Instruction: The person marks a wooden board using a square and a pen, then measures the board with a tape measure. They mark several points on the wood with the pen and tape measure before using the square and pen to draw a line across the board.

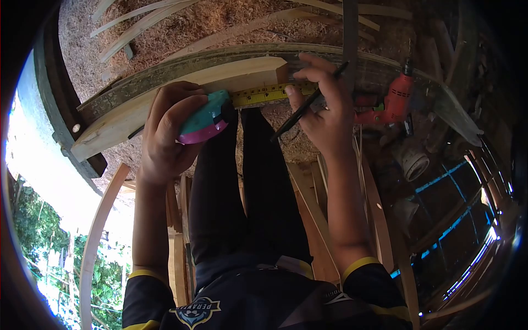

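Note:
My left hand (168, 124) grips a teal and magenta tape measure (203, 118) and rests against a pale wooden board (242, 77). The yellow tape blade (258, 97) is pulled out along the board's near edge, past its right end. My right hand (324, 113) holds a slim black pen or pencil (297, 117) slanted across the palm. Its thumb and fingertips are at the far stretch of the blade, just right of the board's end. The tip of the blade is hidden by this hand.
Under the board runs a weathered plank (192, 58). A red power drill (397, 102) with its bit pointing away lies to the right. Wood shavings (220, 27) and thin wooden strips (146, 19) cover the ground beyond. More strips (102, 236) lie nearer me.

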Action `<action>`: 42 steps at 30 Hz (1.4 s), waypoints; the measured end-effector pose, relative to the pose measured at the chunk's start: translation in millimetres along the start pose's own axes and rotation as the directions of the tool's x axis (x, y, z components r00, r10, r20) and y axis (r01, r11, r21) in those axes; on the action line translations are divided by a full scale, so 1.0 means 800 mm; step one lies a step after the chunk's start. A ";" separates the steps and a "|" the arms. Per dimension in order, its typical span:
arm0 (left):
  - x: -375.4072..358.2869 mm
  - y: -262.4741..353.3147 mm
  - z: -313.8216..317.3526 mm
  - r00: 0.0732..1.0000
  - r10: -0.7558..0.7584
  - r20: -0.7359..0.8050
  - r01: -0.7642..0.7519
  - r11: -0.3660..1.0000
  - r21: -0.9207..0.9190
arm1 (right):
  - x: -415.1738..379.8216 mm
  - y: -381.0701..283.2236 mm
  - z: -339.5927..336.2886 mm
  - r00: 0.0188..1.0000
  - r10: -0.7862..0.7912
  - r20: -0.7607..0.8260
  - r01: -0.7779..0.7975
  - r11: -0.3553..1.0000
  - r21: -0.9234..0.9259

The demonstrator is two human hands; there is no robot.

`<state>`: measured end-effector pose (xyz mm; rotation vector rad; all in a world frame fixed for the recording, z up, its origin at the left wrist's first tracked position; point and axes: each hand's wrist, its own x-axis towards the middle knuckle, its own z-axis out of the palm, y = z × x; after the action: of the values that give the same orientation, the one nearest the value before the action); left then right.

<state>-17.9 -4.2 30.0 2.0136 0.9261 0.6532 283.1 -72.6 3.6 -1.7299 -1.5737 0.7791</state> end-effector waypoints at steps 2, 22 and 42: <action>0.001 0.000 -0.001 1.000 -0.007 0.007 0.007 1.000 -0.002 | 0.002 -0.004 0.002 1.000 -0.022 -0.020 0.020 0.997 -0.077; 0.006 0.002 -0.002 1.000 0.014 -0.003 -0.014 1.000 0.012 | 0.016 -0.023 0.010 0.999 -0.042 -0.017 0.039 0.986 -0.159; 0.013 -0.006 -0.005 1.000 0.006 -0.026 -0.006 1.000 -0.012 | 0.030 -0.013 0.015 0.997 -0.071 0.001 0.071 0.992 -0.103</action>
<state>-16.0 8.0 28.9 2.0017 0.9296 0.6880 269.2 -47.2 4.9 -1.7364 -1.6904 0.6715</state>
